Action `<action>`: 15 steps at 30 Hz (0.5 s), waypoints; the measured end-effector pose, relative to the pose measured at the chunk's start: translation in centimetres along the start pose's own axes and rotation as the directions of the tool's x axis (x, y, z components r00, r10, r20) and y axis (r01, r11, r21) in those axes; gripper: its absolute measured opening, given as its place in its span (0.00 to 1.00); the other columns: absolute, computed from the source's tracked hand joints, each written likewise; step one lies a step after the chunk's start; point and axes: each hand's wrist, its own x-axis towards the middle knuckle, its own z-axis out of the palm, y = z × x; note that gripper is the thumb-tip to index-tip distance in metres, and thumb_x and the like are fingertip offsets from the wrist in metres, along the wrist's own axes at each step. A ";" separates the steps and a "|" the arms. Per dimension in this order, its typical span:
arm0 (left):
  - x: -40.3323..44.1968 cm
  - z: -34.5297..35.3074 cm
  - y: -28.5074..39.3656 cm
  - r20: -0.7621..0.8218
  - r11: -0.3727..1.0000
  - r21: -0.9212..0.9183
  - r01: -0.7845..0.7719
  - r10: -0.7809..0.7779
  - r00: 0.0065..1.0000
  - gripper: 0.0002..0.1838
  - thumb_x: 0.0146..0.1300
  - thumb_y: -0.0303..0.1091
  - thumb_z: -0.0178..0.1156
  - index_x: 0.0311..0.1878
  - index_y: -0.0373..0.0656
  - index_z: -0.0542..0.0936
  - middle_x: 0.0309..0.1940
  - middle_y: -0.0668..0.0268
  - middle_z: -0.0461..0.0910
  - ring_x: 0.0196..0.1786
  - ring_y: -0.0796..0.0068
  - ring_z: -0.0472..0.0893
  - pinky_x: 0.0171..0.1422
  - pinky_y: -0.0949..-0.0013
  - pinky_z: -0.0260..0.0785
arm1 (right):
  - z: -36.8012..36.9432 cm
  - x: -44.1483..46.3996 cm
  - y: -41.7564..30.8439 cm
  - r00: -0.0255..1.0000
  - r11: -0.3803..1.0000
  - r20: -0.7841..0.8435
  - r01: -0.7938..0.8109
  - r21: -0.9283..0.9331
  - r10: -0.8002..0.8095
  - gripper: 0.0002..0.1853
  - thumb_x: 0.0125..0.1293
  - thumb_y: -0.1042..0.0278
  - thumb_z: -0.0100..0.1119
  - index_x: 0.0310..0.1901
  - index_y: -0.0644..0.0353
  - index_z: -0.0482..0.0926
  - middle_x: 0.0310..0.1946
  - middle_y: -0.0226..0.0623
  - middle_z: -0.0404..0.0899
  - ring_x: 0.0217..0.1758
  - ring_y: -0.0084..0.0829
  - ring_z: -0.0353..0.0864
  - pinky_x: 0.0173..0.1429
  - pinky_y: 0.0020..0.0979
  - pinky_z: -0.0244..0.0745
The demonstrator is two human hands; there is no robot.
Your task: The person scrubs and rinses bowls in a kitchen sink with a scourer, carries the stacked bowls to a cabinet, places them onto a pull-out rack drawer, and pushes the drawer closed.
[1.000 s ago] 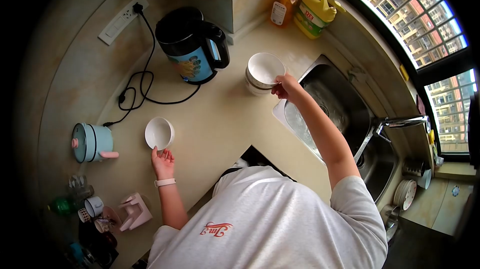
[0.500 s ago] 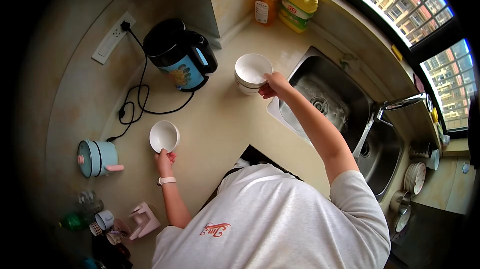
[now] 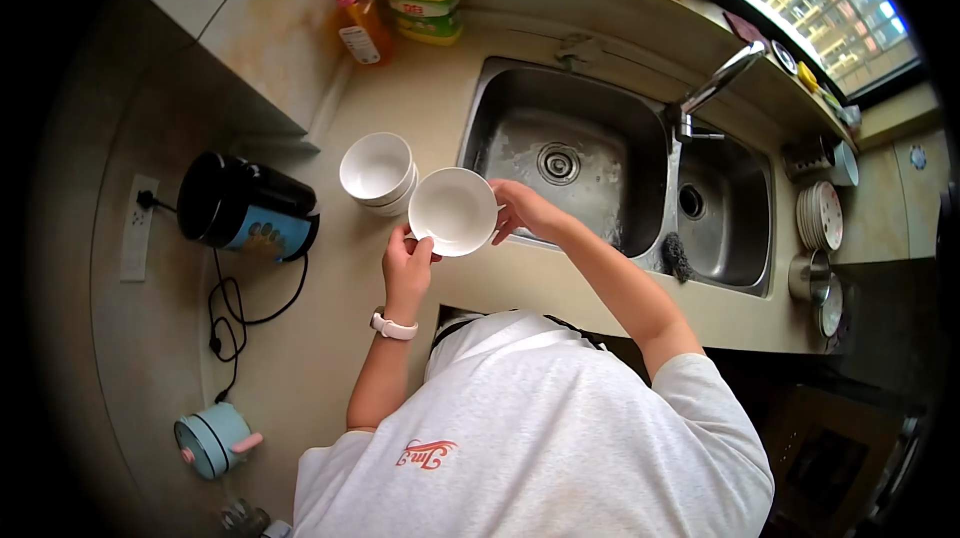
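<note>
Positions about the white bowl [image 3: 453, 213], left to right: corded appliance [image 3: 250, 210], 9 o'clock; pump bottle [image 3: 364, 35], 11; bowl stack [image 3: 376, 166], 10, just beside, obstructing the way to the appliance; left hand [image 3: 408, 263], 8, pinching the rim over the surface [image 3: 310, 368]; yellow jug [image 3: 424, 6], 12; right hand [image 3: 522, 213], 3, fingers parted at the rim, grip indeterminable; sink [image 3: 605, 113], 2.

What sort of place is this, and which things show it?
Most likely a home kitchen: there is a double sink with a tap, plates to its right, and stacked bowls on the counter.
</note>
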 end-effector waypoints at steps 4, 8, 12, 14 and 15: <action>3.6 5.1 -0.6 0.155 0.984 0.155 -0.090 0.065 0.986 0.16 0.56 0.27 0.53 0.47 0.28 0.70 0.29 0.59 0.78 0.28 0.74 0.79 0.35 0.72 0.73 | -3.9 -3.4 2.1 0.979 0.947 -0.111 0.192 0.257 -0.169 0.28 0.63 0.48 0.39 0.61 0.57 0.61 0.53 0.43 0.69 0.54 0.38 0.72 0.49 0.38 0.74; 7.4 9.6 -1.4 0.398 0.964 0.266 0.016 -0.125 0.909 0.14 0.56 0.27 0.52 0.45 0.30 0.72 0.29 0.59 0.78 0.27 0.73 0.79 0.33 0.72 0.73 | -5.1 -5.8 3.9 0.908 0.940 -0.406 0.219 0.260 -0.099 0.31 0.57 0.61 0.48 0.63 0.54 0.54 0.56 0.41 0.62 0.57 0.35 0.65 0.51 0.36 0.73; 11.5 13.4 -3.9 0.490 0.864 0.373 0.338 -0.493 0.719 0.17 0.56 0.32 0.52 0.49 0.35 0.70 0.36 0.58 0.78 0.32 0.67 0.79 0.38 0.66 0.73 | -7.4 -6.4 7.4 0.826 0.903 -0.563 0.222 0.369 0.027 0.31 0.54 0.71 0.47 0.62 0.56 0.54 0.50 0.42 0.65 0.51 0.35 0.71 0.50 0.38 0.73; 13.3 14.9 -5.6 0.682 0.698 0.290 0.655 -0.631 0.370 0.22 0.59 0.38 0.51 0.56 0.39 0.66 0.46 0.56 0.74 0.44 0.60 0.78 0.50 0.58 0.70 | -8.5 -6.4 9.4 0.795 0.828 -0.594 0.251 0.502 0.120 0.30 0.54 0.71 0.46 0.61 0.58 0.55 0.49 0.43 0.66 0.49 0.36 0.73 0.50 0.38 0.74; 14.5 15.9 -7.6 0.756 0.584 0.249 0.773 -0.616 0.222 0.24 0.62 0.44 0.49 0.58 0.42 0.64 0.52 0.56 0.70 0.50 0.57 0.74 0.56 0.53 0.66 | -9.1 -5.8 10.6 0.774 0.801 -0.614 0.268 0.535 0.151 0.29 0.55 0.69 0.45 0.61 0.59 0.55 0.50 0.44 0.66 0.49 0.40 0.73 0.49 0.38 0.76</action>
